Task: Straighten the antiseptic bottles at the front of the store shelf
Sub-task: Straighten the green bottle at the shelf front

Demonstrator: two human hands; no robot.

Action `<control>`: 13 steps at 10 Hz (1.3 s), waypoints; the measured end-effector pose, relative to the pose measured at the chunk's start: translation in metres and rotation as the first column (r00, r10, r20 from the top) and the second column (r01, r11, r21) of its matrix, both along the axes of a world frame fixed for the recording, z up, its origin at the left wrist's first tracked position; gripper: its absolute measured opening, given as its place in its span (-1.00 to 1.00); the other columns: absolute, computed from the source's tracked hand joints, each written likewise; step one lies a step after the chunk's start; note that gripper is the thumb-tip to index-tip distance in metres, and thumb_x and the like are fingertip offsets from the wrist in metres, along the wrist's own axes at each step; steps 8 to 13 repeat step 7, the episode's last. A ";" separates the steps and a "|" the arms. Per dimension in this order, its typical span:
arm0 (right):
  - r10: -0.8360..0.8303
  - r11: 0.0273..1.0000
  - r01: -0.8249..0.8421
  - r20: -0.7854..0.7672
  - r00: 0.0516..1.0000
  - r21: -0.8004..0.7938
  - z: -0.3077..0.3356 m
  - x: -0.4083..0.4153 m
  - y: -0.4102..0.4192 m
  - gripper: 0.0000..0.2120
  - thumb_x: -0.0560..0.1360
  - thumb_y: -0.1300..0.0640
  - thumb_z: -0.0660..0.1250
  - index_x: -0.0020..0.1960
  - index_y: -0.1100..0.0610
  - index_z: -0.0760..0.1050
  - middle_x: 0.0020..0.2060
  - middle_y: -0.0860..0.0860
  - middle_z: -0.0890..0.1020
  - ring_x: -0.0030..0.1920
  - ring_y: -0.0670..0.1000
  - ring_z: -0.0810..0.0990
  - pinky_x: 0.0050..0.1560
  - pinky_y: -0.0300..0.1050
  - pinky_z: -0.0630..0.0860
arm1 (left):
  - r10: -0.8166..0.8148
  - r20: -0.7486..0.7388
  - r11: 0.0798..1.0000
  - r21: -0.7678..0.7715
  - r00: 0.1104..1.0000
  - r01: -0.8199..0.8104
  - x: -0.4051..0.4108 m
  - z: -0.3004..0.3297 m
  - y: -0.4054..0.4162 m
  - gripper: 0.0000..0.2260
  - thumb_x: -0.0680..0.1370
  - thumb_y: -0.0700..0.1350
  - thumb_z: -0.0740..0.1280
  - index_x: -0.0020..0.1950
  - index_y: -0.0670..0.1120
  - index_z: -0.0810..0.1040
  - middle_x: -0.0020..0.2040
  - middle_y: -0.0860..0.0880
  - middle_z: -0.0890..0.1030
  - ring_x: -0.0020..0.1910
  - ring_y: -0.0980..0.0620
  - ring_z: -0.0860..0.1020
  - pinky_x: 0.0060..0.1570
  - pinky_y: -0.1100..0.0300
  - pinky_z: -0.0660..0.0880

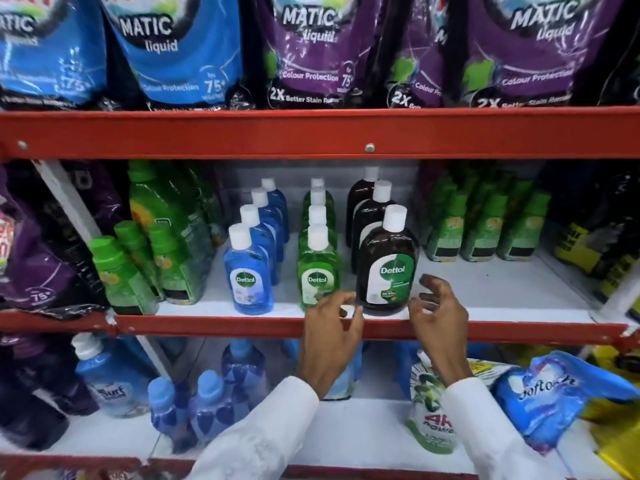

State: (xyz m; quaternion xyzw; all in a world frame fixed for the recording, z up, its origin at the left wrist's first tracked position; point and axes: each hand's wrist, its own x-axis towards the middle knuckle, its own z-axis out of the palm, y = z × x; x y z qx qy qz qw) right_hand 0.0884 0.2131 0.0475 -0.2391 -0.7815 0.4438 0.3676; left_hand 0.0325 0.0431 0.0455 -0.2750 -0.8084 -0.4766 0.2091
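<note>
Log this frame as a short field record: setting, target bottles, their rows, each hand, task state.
setting: red-edged store shelf, middle tier
front bottles: blue bottle, green bottle, brown bottle, all upright, labels forward
rows: three rows, same-colour bottles lined up behind each front one
left hand: open, at the shelf edge between green and brown bottles, holding nothing
right hand: open, just right of brown bottle, not gripping
task state: hands flank the brown bottle

"Dettol" is read on the brown bottle (386, 268), green bottle (318, 271) and blue bottle (246, 273). "MATIC liquid" and "75+" are printed on a blue pouch (173, 53), "Colour Protection" and "2X" on a purple pouch (308, 57); "Surf" is seen on a lower pouch (110, 382)
</note>
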 end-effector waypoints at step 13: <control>0.291 0.956 -0.290 0.165 0.942 -0.030 0.004 -0.002 0.038 -0.73 0.48 0.19 0.48 0.17 0.18 0.63 0.03 0.07 0.74 -0.17 -0.30 0.63 -0.16 -0.60 0.46 | 0.117 0.063 0.985 -0.138 0.991 -0.107 -0.017 0.004 0.030 -0.66 0.57 0.01 0.35 0.26 -0.15 0.57 0.01 -0.18 0.72 -0.06 -0.09 0.67 0.00 -0.01 0.62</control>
